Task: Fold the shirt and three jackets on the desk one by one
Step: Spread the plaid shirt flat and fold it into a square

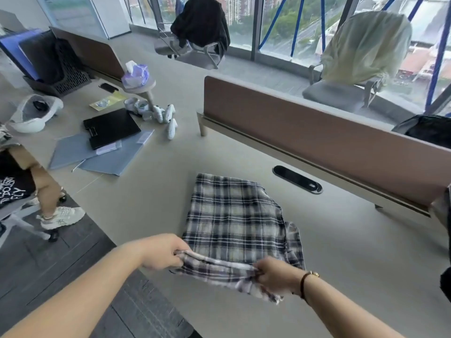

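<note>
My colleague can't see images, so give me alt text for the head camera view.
Both hands, left and right, grip the near edge of a partly folded plaid shirt on a beige desk. Folders and a tissue pack lie farther back.

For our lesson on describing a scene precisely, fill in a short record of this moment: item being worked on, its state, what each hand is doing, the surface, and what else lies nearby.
item: plaid shirt
state: partly folded, flat on the desk, near edge lifted
left hand: fingers grip the shirt's near left corner
right hand: fingers grip the near right edge
surface: beige desk
nearby: black folder on grey sheets, tissue box, both further left
</note>
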{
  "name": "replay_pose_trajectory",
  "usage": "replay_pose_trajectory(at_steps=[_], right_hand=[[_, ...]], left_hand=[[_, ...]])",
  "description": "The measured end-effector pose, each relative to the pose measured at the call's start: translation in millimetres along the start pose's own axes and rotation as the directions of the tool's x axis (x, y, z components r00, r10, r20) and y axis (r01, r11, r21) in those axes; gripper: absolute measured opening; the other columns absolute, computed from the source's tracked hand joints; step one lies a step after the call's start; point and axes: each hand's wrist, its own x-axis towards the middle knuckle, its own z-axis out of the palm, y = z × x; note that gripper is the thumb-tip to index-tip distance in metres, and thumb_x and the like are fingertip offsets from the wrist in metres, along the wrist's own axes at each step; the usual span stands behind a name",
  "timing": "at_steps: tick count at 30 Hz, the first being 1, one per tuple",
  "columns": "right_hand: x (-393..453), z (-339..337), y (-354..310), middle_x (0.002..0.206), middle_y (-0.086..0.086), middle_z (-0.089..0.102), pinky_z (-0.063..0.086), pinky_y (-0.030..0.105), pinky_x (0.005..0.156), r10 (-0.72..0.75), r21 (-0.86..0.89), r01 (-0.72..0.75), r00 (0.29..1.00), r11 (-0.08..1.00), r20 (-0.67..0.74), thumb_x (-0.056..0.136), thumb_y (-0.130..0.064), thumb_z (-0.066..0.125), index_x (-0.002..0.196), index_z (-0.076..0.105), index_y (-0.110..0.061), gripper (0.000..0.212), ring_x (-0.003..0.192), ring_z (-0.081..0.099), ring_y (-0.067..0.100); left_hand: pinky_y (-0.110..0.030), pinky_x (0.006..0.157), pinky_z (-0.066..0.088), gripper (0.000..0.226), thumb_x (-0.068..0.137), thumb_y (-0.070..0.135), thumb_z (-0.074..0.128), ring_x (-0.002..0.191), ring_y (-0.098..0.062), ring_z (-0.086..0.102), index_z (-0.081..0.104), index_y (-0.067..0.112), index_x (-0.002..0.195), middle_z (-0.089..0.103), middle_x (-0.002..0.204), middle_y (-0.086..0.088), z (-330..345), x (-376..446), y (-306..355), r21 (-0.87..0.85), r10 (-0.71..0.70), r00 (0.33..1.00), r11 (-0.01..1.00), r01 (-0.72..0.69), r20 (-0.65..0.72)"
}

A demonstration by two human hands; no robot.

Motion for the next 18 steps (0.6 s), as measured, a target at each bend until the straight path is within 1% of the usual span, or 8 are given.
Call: replay_pose_trajectory(at_steps=[4, 6, 9, 11, 12, 14, 16, 18], right_hand=[[31.7, -86.7, -23.9, 0.062, -0.004, 0.051, 0.035, 0.024, 0.051, -0.034, 0.009, 0.037, 0.973, 0.999, -0.227, 0.094, -0.015, 0.058, 0.069, 0.053, -0.017, 0.026, 0.055, 0.045, 0.012], [57.4, -129.2, -35.7, 0.066, 0.000, 0.054, 0.035, 0.028, 0.052, -0.018, 0.000, 0.020, 0.930, 1.000, -0.366, 0.093, -0.016, 0.060, 0.075, 0.056, -0.010, 0.019, 0.060, 0.047, 0.015], [103.4, -172.1, -43.5, 0.088, 0.004, 0.063, 0.043, 0.030, 0.066, 0.085, 0.042, -0.075, 0.809, 0.996, -0.582, 0.094, -0.020, 0.056, 0.097, 0.065, -0.015, 0.010, 0.084, 0.061, 0.025], [125.0, -176.5, -40.8, 0.118, 0.005, 0.061, 0.048, 0.037, 0.089, 0.135, 0.017, -0.177, 0.680, 0.984, -0.721, 0.098, -0.027, 0.052, 0.127, 0.058, -0.023, 0.030, 0.107, 0.060, 0.028], [132.9, -171.6, -37.5, 0.132, 0.007, 0.055, 0.043, 0.041, 0.099, 0.135, -0.001, -0.214, 0.618, 0.977, -0.775, 0.099, -0.029, 0.051, 0.136, 0.052, -0.023, 0.037, 0.118, 0.055, 0.029], [140.6, -143.7, -32.7, 0.145, 0.008, 0.043, 0.034, 0.045, 0.110, 0.079, -0.060, -0.213, 0.591, 0.975, -0.803, 0.099, -0.035, 0.051, 0.140, 0.046, -0.022, 0.044, 0.130, 0.047, 0.030], [144.1, -100.2, -28.1, 0.157, 0.005, 0.032, 0.022, 0.046, 0.120, -0.005, -0.194, -0.188, 0.705, 0.963, -0.709, 0.098, -0.051, 0.044, 0.142, 0.043, -0.026, 0.050, 0.144, 0.035, 0.028], [147.8, -61.3, -21.5, 0.168, 0.000, 0.008, -0.001, 0.053, 0.124, 0.001, -0.288, -0.197, 0.827, 0.937, -0.563, 0.096, -0.070, 0.027, 0.153, 0.029, -0.037, 0.065, 0.156, 0.006, 0.024]], left_hand=[[-0.030, 0.062, 0.036, 0.020, 0.098, 0.032, 0.059, 0.065, -0.011, 0.049, 0.058, 0.017, 0.085, 0.055, 0.072, 0.007, -60.0, 32.9, -0.9, 0.103, 0.009, 0.994, 0.995, 0.002, -0.105], [-0.029, 0.072, 0.045, 0.016, 0.099, 0.032, 0.059, 0.082, -0.017, 0.061, 0.065, 0.018, 0.094, 0.068, 0.086, 0.003, -93.3, 59.4, -2.1, 0.090, -0.010, 0.960, 0.995, 0.037, -0.281], [-0.035, 0.093, 0.046, 0.030, 0.103, 0.030, 0.051, 0.116, -0.027, 0.060, 0.062, 0.032, 0.131, 0.068, 0.126, 0.002, -133.3, 101.9, 2.9, -0.011, -0.079, 0.762, 0.995, 0.095, -0.643], [-0.039, 0.104, 0.039, 0.042, 0.104, 0.026, 0.047, 0.129, -0.029, 0.053, 0.048, 0.028, 0.145, 0.060, 0.141, -0.003, -140.0, 132.8, 8.1, 0.057, -0.037, 0.578, 0.988, 0.143, -0.815], [-0.043, 0.111, 0.035, 0.044, 0.103, 0.026, 0.047, 0.135, -0.030, 0.048, 0.046, 0.025, 0.147, 0.054, 0.147, -0.007, -134.8, 148.8, 8.9, 0.105, 0.025, 0.520, 0.987, 0.125, -0.854], [-0.050, 0.120, 0.025, 0.045, 0.102, 0.030, 0.047, 0.145, -0.032, 0.036, 0.045, 0.021, 0.146, 0.041, 0.157, -0.011, -104.0, 174.7, 7.8, 0.203, 0.141, 0.553, 0.978, 0.052, -0.821], [-0.050, 0.121, 0.018, 0.050, 0.102, 0.042, 0.043, 0.148, -0.033, 0.032, 0.048, 0.020, 0.146, 0.032, 0.162, -0.011, -56.0, 193.8, 0.1, 0.315, 0.243, 0.673, 0.949, -0.016, -0.699], [-0.051, 0.117, 0.016, 0.061, 0.100, 0.056, 0.034, 0.150, -0.033, 0.029, 0.049, 0.023, 0.148, 0.028, 0.163, -0.009, -8.5, 206.2, -10.8, 0.378, 0.251, 0.816, 0.925, -0.043, -0.521]])
